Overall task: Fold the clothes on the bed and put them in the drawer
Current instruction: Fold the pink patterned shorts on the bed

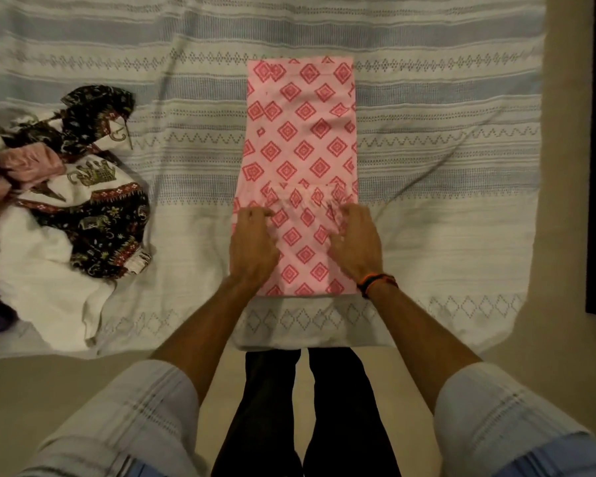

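A bed (427,98) with a grey and white striped cover fills the far view. Beige floor (31,390) lies near, under dim warm light.

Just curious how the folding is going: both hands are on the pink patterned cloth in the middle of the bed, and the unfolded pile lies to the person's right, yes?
Not quite. In the head view the pile lies to the person's left; the rest holds.
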Demonstrator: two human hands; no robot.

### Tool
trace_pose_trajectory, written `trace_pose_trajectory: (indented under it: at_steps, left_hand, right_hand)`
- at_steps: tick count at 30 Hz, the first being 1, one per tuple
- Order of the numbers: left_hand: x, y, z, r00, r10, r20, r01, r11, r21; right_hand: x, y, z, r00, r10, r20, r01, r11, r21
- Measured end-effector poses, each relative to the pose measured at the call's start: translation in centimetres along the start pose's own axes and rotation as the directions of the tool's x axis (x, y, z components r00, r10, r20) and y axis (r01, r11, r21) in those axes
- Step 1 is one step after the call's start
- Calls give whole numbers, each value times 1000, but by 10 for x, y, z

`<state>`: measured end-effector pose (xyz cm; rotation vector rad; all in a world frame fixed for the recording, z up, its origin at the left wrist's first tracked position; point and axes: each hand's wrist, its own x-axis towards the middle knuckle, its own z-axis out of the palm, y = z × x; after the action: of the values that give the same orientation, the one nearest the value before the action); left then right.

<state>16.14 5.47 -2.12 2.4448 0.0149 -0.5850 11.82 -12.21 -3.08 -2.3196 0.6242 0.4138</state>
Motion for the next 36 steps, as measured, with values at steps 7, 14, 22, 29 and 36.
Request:
trace_pose_trajectory:
  at_steps: [7, 14, 22, 29, 36]
  left_hand:
    - [-53, -42, 28, 914, 251, 317, -366, 847, 385]
    - [-58, -71, 31, 863, 196, 467, -457, 697, 553]
    - [-58, -82, 30, 846, 299, 442, -520, 643, 562]
    - [-66, -54, -7, 832, 218, 509, -520, 625, 582]
    - [-109, -24, -43, 865, 186, 466, -434, 744, 509]
  right_hand:
    - [-62, 26, 41, 934, -220, 281, 311, 887, -341]
    - [-65, 53, 54, 895, -259, 363, 428, 730, -533]
    - [-63, 56, 50, 895, -294, 336, 441, 708, -551]
    - [-79, 28, 15, 894, -293, 338, 442, 696, -566]
    - [-114, 7, -28, 923, -179, 342, 354, 744, -567]
